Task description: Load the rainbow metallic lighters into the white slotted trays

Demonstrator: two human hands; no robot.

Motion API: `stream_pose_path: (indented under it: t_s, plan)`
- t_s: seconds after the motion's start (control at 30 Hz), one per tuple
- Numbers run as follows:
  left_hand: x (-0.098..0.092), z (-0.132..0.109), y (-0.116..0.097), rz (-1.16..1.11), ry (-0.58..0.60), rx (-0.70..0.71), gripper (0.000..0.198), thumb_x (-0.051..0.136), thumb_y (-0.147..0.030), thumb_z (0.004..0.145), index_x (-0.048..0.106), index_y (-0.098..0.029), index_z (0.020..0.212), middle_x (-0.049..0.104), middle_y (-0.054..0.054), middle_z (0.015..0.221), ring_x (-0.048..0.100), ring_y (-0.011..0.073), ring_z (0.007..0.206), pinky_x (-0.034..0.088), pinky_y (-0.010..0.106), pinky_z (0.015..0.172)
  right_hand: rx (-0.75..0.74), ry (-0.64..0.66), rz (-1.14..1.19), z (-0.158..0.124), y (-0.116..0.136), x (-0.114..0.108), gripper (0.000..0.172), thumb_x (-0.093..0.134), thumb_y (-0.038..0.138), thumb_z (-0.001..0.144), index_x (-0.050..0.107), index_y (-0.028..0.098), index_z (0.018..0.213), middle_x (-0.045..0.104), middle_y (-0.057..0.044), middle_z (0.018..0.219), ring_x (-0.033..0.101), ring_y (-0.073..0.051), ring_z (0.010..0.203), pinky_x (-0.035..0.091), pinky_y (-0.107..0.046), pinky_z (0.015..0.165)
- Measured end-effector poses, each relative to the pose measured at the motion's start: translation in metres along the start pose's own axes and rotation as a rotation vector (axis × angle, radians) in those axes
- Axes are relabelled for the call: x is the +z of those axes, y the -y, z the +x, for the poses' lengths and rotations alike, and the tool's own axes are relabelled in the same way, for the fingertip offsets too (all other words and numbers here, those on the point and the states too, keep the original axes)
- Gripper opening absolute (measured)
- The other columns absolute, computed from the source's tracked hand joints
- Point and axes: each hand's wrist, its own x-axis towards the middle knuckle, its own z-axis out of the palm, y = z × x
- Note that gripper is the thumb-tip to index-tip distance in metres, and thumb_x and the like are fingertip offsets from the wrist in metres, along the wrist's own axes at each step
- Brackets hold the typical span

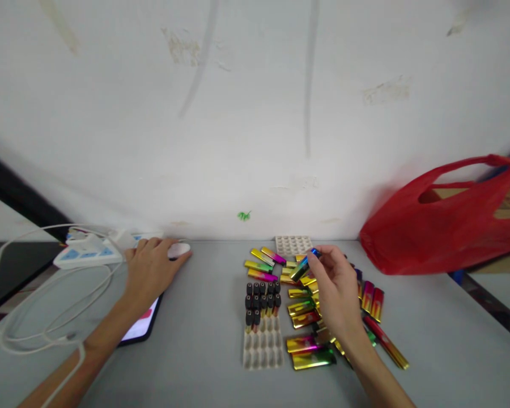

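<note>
White wall (pixel 255 141) rises at the 12 o'clock edge of a grey desk (pixel 204 340). Directions below are clock positions, 12 o'clock toward the wall.

Blue metallic stick (pixel 305 265): raised above the desk, tilted, pinched between the thumb and fingers of the right hand (pixel 336 286).

Loose sticks (pixel 310 307): spread on the desk from the hand's 7 o'clock to its 4 o'clock, finished in gold, red, magenta and green; some are overlapped by the hand and forearm.

Front tray (pixel 262 343): beige, celled, at the blue stick's 7 o'clock. Its 12 o'clock end holds upright black-tipped pieces (pixel 256 301) in three rows; beige cells show toward 6 o'clock.

Rear tray (pixel 293 244): beige, celled, just beside the wall, at the blue stick's 11 o'clock.

Red bag (pixel 442 226): near 3 o'clock, with brown cardboard showing at its side.

Left hand (pixel 151 269): at 9 o'clock, beside a white rounded object (pixel 179 250). Whether its fingers grip that object cannot be told. A phone (pixel 142 327) lies at its 6 o'clock; a power strip (pixel 89 254), carrying plugs, lies at 9 o'clock.
</note>
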Motion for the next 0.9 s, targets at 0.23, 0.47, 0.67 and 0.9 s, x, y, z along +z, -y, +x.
stream_pose_path:
  t_s: [0.23,0.47,0.67,0.9]
  plan:
    - [0.0009,-0.002,-0.0016,0.029,-0.028,-0.036,0.052,0.055,-0.061,0.105,0.072,-0.016,0.126,0.077,0.023,0.128,0.063,0.0456,0.129,0.044,0.054,0.104,-0.01,-0.004,-0.002,0.0005,-0.0005,-0.0005,0.027,0.072,0.05,0.102,0.07,0.023,0.107,0.064,0.001,0.078,0.066,-0.025,0.085,0.052,-0.036,0.077]
    - [-0.0003,-0.0034,-0.0001,0.0,0.013,-0.077,0.051,0.054,-0.06,0.106,0.065,-0.016,0.13,0.08,0.022,0.122,0.065,0.0451,0.128,0.041,0.056,0.105,0.01,0.004,0.029,-0.0004,0.0021,0.0,0.03,0.072,0.052,0.101,0.069,0.023,0.105,0.071,-0.002,0.088,0.063,-0.022,0.081,0.051,-0.034,0.072]
    - [0.0008,-0.003,-0.0026,-0.027,0.003,-0.13,0.049,0.052,-0.059,0.106,0.063,-0.017,0.13,0.08,0.023,0.12,0.065,0.0467,0.129,0.039,0.059,0.106,0.021,0.001,0.026,-0.0005,0.0024,0.0004,0.031,0.073,0.053,0.1,0.068,0.023,0.106,0.072,-0.003,0.09,0.064,-0.023,0.081,0.051,-0.034,0.071]
    - [0.0001,-0.0002,-0.0034,-0.082,0.027,-0.154,0.06,0.052,-0.062,0.103,0.066,-0.011,0.133,0.08,0.025,0.12,0.062,0.0489,0.13,0.036,0.063,0.108,0.022,0.003,0.011,-0.0009,0.0018,0.0006,0.029,0.072,0.052,0.101,0.068,0.024,0.105,0.067,0.0,0.082,0.064,-0.024,0.082,0.049,-0.035,0.074]
